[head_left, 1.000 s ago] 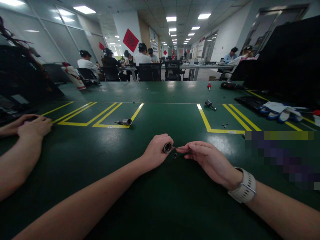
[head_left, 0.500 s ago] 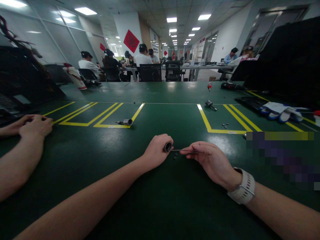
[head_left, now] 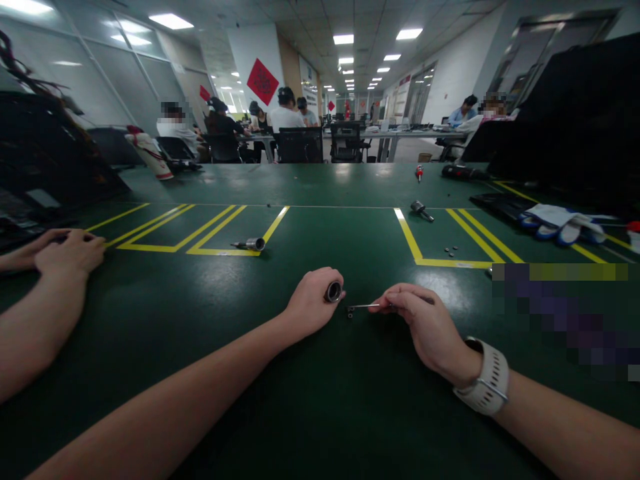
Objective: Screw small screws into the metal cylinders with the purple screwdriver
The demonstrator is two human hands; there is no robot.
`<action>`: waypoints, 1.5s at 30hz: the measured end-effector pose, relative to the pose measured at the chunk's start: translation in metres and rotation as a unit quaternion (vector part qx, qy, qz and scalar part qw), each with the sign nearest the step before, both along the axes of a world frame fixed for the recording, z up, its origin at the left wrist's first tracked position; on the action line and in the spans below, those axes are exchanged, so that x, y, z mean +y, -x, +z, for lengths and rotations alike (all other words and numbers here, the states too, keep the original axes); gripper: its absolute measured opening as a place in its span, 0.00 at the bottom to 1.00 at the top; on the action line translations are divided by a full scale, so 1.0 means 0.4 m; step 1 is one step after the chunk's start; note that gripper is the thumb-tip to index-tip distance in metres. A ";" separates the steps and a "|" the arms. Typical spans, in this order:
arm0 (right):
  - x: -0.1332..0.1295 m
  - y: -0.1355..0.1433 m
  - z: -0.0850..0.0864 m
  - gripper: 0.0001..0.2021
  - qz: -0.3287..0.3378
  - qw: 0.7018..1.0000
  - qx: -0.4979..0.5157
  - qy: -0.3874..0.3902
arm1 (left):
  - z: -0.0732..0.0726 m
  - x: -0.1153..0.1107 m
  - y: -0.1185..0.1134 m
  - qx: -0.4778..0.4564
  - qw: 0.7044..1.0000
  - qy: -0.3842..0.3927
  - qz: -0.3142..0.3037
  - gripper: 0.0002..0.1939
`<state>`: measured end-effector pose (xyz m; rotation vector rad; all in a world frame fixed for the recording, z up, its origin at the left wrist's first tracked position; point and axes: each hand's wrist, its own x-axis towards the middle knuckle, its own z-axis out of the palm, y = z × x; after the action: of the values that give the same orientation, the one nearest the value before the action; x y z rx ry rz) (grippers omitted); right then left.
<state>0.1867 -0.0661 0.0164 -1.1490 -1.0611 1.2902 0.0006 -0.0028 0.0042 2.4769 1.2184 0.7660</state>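
My left hand is wrapped round a hollow metal cylinder, whose round open end faces me. My right hand, with a light watch strap on its wrist, pinches a thin metal rod-like tool; its exact kind is too small to tell. The tool points left, and its tip is at a few small metal rings lying on the green table between my hands. Whether the tip touches a ring or carries one is unclear.
A metal shaft part lies ahead on the left, a similar one ahead on the right. Several small rings sit inside yellow tape. Gloves lie at right. Another person's hands are at far left.
The tool's tip has come out from the cylinder's mouth and down to the small rings, as my right hand shifted slightly right. My left hand has barely moved.
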 end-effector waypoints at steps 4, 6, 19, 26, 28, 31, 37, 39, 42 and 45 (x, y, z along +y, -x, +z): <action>-0.002 0.004 0.002 0.08 0.007 0.999 -0.046 -0.005 | 0.004 -0.005 -0.002 -0.017 1.000 0.012 -0.007 0.04; -0.003 0.003 0.002 0.08 0.017 0.998 -0.063 -0.009 | 0.006 -0.008 -0.003 -0.014 1.000 0.014 -0.021 0.04; 0.003 0.001 -0.015 0.08 0.002 0.998 -0.068 -0.012 | 0.007 -0.012 -0.003 0.010 0.997 0.027 -0.067 0.04; 0.009 0.000 -0.012 0.06 -0.079 0.993 0.091 0.014 | 0.010 -0.012 -0.002 -0.014 0.996 0.059 -0.061 0.05; 0.011 0.002 -0.012 0.05 -0.090 0.991 0.100 0.015 | 0.012 -0.011 -0.001 -0.033 0.996 0.067 -0.052 0.06; 0.013 0.004 -0.014 0.08 -0.082 0.994 0.075 0.012 | 0.017 -0.012 0.004 -0.057 0.994 0.076 -0.047 0.08; 0.008 0.004 -0.020 0.13 -0.049 0.999 -0.019 -0.010 | 0.037 -0.026 0.021 -0.005 0.991 0.078 -0.111 0.10; 0.005 0.005 -0.017 0.13 -0.034 0.997 -0.072 -0.023 | 0.040 -0.030 0.023 0.022 0.988 0.073 -0.135 0.10; 0.000 0.010 -0.010 0.10 -0.013 0.983 -0.179 -0.049 | 0.042 -0.034 0.021 0.054 0.986 0.068 -0.145 0.12; -0.006 0.020 -0.010 0.07 0.006 0.963 -0.252 -0.098 | 0.045 -0.039 0.020 0.073 0.984 0.061 -0.149 0.13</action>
<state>0.1787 -0.0684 0.0124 -1.3526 -1.5306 0.8890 -0.0074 -0.0186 0.0221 2.5669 0.8765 0.4256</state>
